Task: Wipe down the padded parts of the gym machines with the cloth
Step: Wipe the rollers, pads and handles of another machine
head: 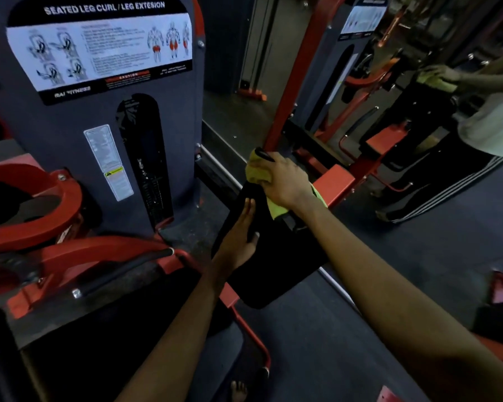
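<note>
While the right hand (282, 179) grips a yellow-green cloth (256, 173) bunched at the upper end of a black pad (273, 265), the left hand (240, 236) lies flat on the pad's face, fingers straight. A grey weight tower (70, 134) labelled for seated leg curls stands just left; a mirror (404, 91) lies beyond.

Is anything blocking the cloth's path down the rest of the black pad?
Only the left hand, lying flat on the pad at its left side, just below the cloth the right hand grips; the rest looks bare.
</note>
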The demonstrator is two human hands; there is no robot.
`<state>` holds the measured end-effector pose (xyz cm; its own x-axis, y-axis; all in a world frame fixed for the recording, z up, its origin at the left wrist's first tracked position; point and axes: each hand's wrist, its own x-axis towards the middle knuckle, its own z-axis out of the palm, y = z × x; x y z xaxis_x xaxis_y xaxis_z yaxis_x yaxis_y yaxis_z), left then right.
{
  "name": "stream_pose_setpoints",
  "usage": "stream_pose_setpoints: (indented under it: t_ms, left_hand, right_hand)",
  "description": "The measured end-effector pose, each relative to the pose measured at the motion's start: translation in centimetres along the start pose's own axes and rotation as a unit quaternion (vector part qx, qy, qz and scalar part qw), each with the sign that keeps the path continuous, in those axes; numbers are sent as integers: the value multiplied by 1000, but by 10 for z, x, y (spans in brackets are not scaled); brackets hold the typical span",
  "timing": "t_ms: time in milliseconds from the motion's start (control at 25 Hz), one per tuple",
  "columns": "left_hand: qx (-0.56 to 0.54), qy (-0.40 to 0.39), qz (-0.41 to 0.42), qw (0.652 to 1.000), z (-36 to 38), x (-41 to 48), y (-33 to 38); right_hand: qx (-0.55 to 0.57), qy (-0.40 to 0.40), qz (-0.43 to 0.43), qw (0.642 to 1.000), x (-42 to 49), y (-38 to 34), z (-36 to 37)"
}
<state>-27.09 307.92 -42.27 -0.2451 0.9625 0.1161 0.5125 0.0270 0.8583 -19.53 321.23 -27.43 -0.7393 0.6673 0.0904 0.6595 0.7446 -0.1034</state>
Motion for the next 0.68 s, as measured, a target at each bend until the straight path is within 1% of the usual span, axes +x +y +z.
stream_pose_setpoints:
  t_ms: [120,240,400,520,640,680]
  left_hand:
    - [-5,20,11,1000,6,-3,-5]
    - [-3,4,12,1000,7,-5,-13]
    - [8,-10,-3,1000,12,-12,-22]
    - [6,-11,-13,1000,22,-14,-28]
    - [6,-19,-8,1000,26,-19,-39]
    - [8,-26,2,1000,26,-21,-44]
  right_hand:
    - [25,43,3,999,-52,12,0]
    - [5,78,8,997,-99,22,5]
    - [-32,63,15,997,-57,12,10]
    - [-95,58,12,994,-40,-4,17]
    - [-168,74,-22,983,-86,-3,31]
    - [-194,67,-36,978,-107,-1,38]
